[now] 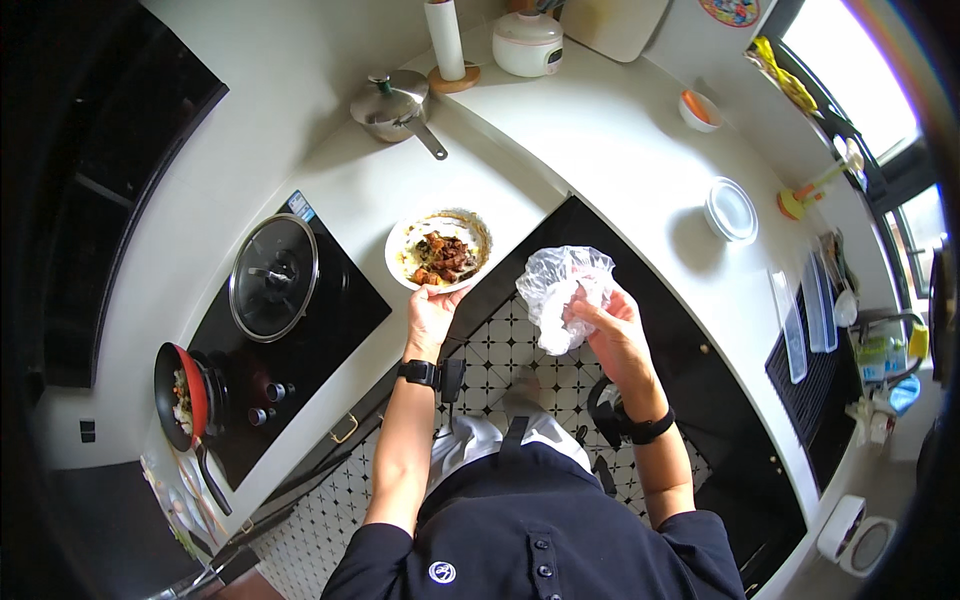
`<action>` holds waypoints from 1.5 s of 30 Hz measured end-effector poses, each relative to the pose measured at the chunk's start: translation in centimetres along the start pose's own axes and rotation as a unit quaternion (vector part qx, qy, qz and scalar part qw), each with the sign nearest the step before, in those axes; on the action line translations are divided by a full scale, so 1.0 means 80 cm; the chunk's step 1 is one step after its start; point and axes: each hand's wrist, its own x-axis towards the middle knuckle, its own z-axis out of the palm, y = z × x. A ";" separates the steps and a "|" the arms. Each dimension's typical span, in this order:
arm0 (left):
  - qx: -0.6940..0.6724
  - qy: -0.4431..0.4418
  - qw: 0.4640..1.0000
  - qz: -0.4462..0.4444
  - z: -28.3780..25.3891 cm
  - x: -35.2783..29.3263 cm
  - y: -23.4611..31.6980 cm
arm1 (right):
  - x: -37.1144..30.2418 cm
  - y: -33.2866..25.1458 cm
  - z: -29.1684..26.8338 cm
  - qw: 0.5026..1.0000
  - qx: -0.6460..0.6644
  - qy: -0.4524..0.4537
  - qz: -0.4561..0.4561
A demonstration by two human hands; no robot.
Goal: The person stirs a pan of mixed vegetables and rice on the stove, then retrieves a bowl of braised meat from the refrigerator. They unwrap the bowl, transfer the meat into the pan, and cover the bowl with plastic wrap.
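My left hand (432,322) grips the near rim of a white bowl (398,236), its fingers partly hidden beneath it. Pieces of brown cooked food (444,256) lie inside, and sauce smears the bowl's inner wall. The bowl is at the counter's near edge; I cannot tell whether it rests there or is slightly lifted. To the right, my right hand (622,342) pinches a crumpled sheet of clear plastic film (552,290), held in the air over the floor and apart from the bowl.
Left, a glass lid (274,278) lies on the black cooktop (335,300), beside a red frying pan (196,395) containing food. Behind stand a steel saucepan (392,108), paper towel roll (446,45) and white cooker (528,46). Right are a carrot bowl (703,118), lidded container (731,212) and sink (818,420).
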 end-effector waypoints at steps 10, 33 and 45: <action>0.009 0.135 0.990 -0.031 0.016 0.045 -0.005 | 0.106 -0.016 0.004 0.998 -0.042 -0.036 0.009; 0.382 0.180 0.897 0.130 0.104 -0.090 -0.005 | 0.121 0.106 0.004 0.974 -0.203 -0.102 -0.001; -0.118 0.200 0.969 0.085 -0.009 -0.099 0.010 | 0.132 0.128 -0.038 0.928 0.208 -0.190 0.243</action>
